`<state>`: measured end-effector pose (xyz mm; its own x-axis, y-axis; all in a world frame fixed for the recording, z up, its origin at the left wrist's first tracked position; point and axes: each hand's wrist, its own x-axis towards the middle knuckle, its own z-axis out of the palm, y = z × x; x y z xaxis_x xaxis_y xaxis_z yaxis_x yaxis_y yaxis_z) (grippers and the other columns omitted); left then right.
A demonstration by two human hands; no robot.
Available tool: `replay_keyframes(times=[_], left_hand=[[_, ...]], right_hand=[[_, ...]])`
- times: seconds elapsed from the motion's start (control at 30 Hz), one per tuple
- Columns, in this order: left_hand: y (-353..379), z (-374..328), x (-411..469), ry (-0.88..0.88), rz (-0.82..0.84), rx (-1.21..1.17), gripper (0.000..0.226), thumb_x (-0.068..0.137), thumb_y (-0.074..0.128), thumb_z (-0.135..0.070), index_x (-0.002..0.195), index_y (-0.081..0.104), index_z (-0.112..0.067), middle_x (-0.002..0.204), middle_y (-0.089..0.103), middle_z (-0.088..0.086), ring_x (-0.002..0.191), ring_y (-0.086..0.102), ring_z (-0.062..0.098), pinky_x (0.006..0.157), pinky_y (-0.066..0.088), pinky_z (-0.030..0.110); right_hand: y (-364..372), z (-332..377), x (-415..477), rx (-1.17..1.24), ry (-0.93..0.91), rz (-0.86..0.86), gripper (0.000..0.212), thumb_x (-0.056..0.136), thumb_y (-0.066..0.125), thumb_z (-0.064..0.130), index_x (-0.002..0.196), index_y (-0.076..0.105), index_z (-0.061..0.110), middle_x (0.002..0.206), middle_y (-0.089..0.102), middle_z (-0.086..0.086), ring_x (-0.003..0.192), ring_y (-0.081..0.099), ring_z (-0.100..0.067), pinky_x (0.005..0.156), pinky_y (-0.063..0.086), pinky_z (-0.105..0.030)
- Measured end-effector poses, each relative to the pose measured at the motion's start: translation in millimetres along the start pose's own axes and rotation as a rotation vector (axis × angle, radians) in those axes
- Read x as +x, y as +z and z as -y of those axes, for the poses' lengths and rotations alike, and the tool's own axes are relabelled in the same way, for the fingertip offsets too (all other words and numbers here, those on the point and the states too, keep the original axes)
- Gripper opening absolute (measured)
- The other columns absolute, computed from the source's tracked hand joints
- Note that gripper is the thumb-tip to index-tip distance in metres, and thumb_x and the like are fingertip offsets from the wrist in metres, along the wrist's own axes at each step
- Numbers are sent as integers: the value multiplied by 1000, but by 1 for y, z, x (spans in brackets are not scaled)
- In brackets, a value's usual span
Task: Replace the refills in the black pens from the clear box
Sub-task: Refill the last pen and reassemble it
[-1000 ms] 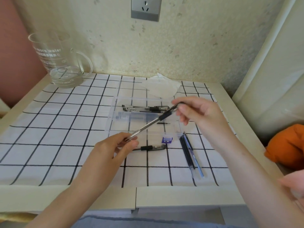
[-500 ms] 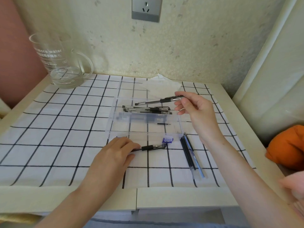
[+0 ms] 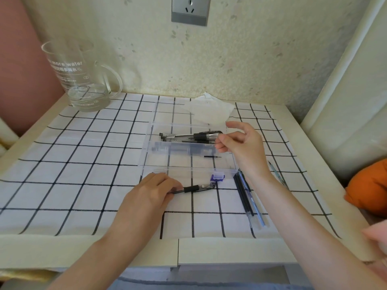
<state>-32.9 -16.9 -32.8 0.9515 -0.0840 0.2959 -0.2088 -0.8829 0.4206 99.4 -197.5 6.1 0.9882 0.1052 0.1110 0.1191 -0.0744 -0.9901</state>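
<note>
Lowered pen (image 3: 196, 135) joins perhaps three others in clear box (image 3: 150, 132).

The left hand (image 3: 149, 192) lies palm-down pinching a black pen (image 3: 196, 188), the right hand (image 3: 240, 143) hovers with fingers loosely parted.
</note>
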Motion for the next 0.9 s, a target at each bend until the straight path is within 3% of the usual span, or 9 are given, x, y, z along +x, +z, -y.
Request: replay_keyframes(times=[0.17, 0.4, 0.5, 0.63, 0.8, 0.9], left_hand=[[1, 2, 1, -10, -12, -60, 26, 75, 72, 0, 93, 69, -20, 86, 65, -9, 83, 62, 12, 62, 55, 28], [-3, 0, 1, -73, -40, -187, 27, 81, 66, 1, 95, 67, -22, 89, 62, -15, 78, 58, 1, 67, 56, 29], [-10, -3, 2, -82, -84, -254, 28, 81, 65, 2, 96, 67, -22, 91, 62, -16, 88, 56, -2, 74, 50, 15], [-20, -12, 5, -106, -170, -351, 28, 81, 64, 2, 93, 66, -22, 91, 64, -13, 87, 59, 2, 77, 46, 11], [-20, -17, 2, -98, -158, -349, 28, 82, 64, -3, 100, 64, -24, 92, 63, -15, 90, 58, -1, 79, 44, 7], [-20, -23, 1, -137, -92, -407, 25, 85, 58, -31, 110, 58, -33, 97, 62, -23, 97, 57, -6, 84, 42, 4]], right_hand=[[-1, 6, -2, 29, 46, 71, 35, 89, 54, -5, 122, 53, 7, 97, 70, -12, 84, 71, -15, 73, 57, -23], [-13, 24, -13, -109, 23, 178, 25, 92, 47, -4, 104, 66, 7, 88, 72, -11, 69, 68, -13, 64, 56, -25], [-13, 28, -26, -317, -37, 274, 18, 94, 53, 13, 100, 69, 18, 85, 73, 2, 68, 64, -7, 59, 49, -20], [-11, 32, -45, -477, -74, 412, 21, 87, 56, 44, 95, 70, 31, 82, 69, 14, 70, 58, 0, 68, 48, -21], [-5, 27, -57, -235, 54, 460, 7, 87, 66, 19, 88, 72, 15, 63, 66, 1, 51, 55, -8, 46, 42, -17], [2, 26, -63, -145, 78, 480, 5, 86, 67, 15, 88, 71, 14, 62, 66, -1, 50, 56, -11, 47, 45, -23]])
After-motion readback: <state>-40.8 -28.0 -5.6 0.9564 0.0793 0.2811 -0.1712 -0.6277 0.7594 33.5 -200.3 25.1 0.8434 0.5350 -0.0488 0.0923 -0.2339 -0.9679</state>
